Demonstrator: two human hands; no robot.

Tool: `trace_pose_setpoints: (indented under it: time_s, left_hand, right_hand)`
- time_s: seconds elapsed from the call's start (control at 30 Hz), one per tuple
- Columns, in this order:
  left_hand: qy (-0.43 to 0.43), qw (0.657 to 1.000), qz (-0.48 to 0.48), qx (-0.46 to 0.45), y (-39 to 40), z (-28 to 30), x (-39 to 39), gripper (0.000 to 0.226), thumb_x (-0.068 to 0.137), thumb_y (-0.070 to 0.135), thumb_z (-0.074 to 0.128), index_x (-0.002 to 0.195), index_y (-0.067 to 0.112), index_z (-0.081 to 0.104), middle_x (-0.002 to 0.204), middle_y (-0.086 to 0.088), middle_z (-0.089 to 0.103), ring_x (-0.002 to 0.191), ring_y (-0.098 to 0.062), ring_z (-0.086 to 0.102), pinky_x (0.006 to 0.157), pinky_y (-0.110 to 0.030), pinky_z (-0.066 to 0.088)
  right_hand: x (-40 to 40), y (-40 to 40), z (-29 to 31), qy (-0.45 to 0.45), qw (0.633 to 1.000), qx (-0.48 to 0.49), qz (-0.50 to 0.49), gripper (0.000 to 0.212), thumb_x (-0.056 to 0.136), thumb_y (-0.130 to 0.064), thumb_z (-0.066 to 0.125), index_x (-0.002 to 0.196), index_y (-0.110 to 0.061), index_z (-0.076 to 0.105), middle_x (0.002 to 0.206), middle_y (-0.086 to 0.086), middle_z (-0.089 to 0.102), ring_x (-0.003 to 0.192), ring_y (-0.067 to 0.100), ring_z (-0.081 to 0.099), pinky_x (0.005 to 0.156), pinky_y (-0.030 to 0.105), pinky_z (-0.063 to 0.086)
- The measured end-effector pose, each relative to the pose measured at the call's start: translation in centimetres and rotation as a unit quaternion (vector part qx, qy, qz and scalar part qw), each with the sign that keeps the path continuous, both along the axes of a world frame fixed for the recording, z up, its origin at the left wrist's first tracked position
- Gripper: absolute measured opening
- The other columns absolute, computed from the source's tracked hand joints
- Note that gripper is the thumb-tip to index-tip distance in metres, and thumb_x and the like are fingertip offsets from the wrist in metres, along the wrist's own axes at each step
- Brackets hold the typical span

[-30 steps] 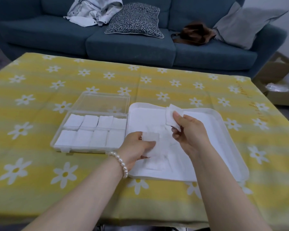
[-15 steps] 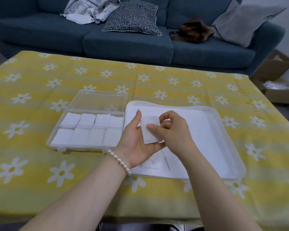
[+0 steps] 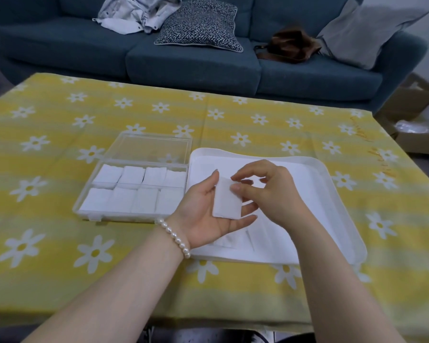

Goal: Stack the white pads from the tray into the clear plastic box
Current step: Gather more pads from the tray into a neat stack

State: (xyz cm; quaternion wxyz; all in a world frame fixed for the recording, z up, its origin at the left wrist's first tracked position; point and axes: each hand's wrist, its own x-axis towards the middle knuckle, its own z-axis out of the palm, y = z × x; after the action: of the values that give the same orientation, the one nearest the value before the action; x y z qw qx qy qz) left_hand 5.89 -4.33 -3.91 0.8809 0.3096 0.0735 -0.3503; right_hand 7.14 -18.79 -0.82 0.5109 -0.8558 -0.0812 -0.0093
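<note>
Eight pad stacks [image 3: 134, 191] in box [image 3: 89, 209]; one pad [image 3: 227, 203] between two hands [image 3: 235, 194].

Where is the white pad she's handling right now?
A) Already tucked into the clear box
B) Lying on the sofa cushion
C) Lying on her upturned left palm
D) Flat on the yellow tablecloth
C: the white pad lies on the open left hand, above the tray, while the right hand pinches its upper edge; it is not yet in the clear plastic box.
</note>
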Motion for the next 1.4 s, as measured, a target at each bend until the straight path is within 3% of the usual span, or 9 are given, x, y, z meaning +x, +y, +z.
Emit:
trace_pose_setpoints:
  time_s: [0.23, 0.37, 0.57, 0.73, 0.87, 1.0, 1.13, 1.27, 1.4]
  left_hand:
    - [0.015, 1.0, -0.004, 0.021, -0.2, -0.5, 0.1, 0.06, 0.099, 0.05, 0.028, 0.104, 0.009, 0.071, 0.098, -0.01, 0.07, 0.091, -0.028, 0.069, 0.075, -0.041, 0.058]
    - [0.031, 0.999, 0.007, 0.021, -0.1, -0.7, 0.3, 0.061, 0.098, 0.051, 0.029, 0.101, 0.01, 0.074, 0.101, -0.011, 0.07, 0.087, -0.026, 0.069, 0.076, -0.042, 0.058]
    - [0.025, 0.999, -0.005, 0.037, -0.2, -0.7, 0.3, 0.071, 0.096, 0.058, 0.026, 0.093, 0.008, 0.076, 0.096, -0.013, 0.071, 0.09, -0.029, 0.069, 0.077, -0.045, 0.057]
    - [0.014, 0.999, -0.035, 0.035, -0.3, -0.7, 0.2, 0.076, 0.095, 0.061, 0.022, 0.088, 0.01, 0.077, 0.092, -0.012, 0.072, 0.086, -0.026, 0.07, 0.073, -0.039, 0.058]
    - [0.012, 0.999, -0.035, 0.034, -0.2, -0.7, 0.2, 0.073, 0.095, 0.061, 0.023, 0.098, 0.008, 0.073, 0.091, -0.012, 0.071, 0.083, -0.026, 0.07, 0.072, -0.038, 0.059]
    - [0.02, 0.999, -0.021, 0.03, -0.3, -0.7, 0.2, 0.068, 0.095, 0.06, 0.025, 0.105, 0.007, 0.067, 0.093, -0.011, 0.07, 0.085, -0.025, 0.07, 0.074, -0.039, 0.059]
    - [0.025, 0.999, -0.008, 0.028, -0.4, -0.9, 0.2, 0.071, 0.094, 0.06, 0.029, 0.095, 0.007, 0.075, 0.093, -0.01, 0.069, 0.085, -0.025, 0.069, 0.073, -0.04, 0.059]
    - [0.021, 0.999, -0.001, 0.027, -0.4, -0.9, 0.3, 0.067, 0.092, 0.06, 0.033, 0.095, 0.009, 0.076, 0.097, -0.008, 0.069, 0.089, -0.024, 0.069, 0.075, -0.041, 0.058]
    - [-0.005, 1.0, -0.007, 0.018, -0.6, -0.7, 0.0, 0.05, 0.088, 0.05, 0.044, 0.093, 0.013, 0.077, 0.097, -0.006, 0.07, 0.091, -0.021, 0.069, 0.078, -0.04, 0.058]
  right_hand:
    - [-0.2, -0.1, 0.7, 0.009, 1.0, 0.008, 0.026, 0.023, 0.076, -0.005, 0.073, 0.064, -0.023, 0.064, 0.093, -0.002, 0.063, 0.073, -0.012, 0.056, 0.058, 0.001, 0.038]
    - [-0.5, -0.2, 1.6, 0.024, 0.997, 0.047, 0.053, 0.022, 0.078, 0.0, 0.07, 0.065, -0.018, 0.065, 0.064, -0.004, 0.064, 0.049, -0.001, 0.058, 0.048, 0.006, 0.039]
    - [-0.3, 0.0, 1.2, 0.072, 0.995, 0.052, 0.039, 0.022, 0.079, 0.001, 0.068, 0.064, -0.015, 0.065, 0.055, -0.002, 0.065, 0.052, 0.016, 0.064, 0.051, 0.024, 0.053]
    - [0.0, -0.1, 0.8, 0.061, 0.997, 0.023, 0.03, 0.023, 0.078, 0.0, 0.07, 0.063, -0.018, 0.066, 0.052, -0.005, 0.061, 0.051, 0.017, 0.06, 0.05, 0.026, 0.052]
    - [0.0, -0.2, 0.8, 0.064, 0.997, 0.016, 0.032, 0.024, 0.076, 0.0, 0.071, 0.062, -0.019, 0.066, 0.053, -0.003, 0.063, 0.051, 0.016, 0.061, 0.05, 0.025, 0.052]
    - [0.0, -0.2, 0.7, 0.067, 0.997, 0.008, 0.023, 0.026, 0.075, -0.001, 0.072, 0.06, -0.021, 0.066, 0.054, 0.001, 0.065, 0.052, 0.02, 0.064, 0.058, 0.037, 0.055]
    - [0.0, -0.2, 0.7, 0.062, 0.998, 0.0, 0.02, 0.026, 0.075, -0.001, 0.073, 0.06, -0.021, 0.066, 0.055, 0.001, 0.066, 0.052, 0.019, 0.065, 0.059, 0.036, 0.055]
    - [0.1, -0.2, 0.6, 0.057, 0.998, -0.004, 0.017, 0.025, 0.074, -0.002, 0.073, 0.06, -0.021, 0.066, 0.054, -0.002, 0.066, 0.051, 0.015, 0.065, 0.053, 0.022, 0.051]
    - [0.2, -0.2, 0.5, 0.05, 0.999, -0.005, 0.012, 0.025, 0.074, -0.002, 0.072, 0.06, -0.021, 0.065, 0.051, -0.005, 0.064, 0.048, 0.009, 0.063, 0.048, 0.015, 0.045]
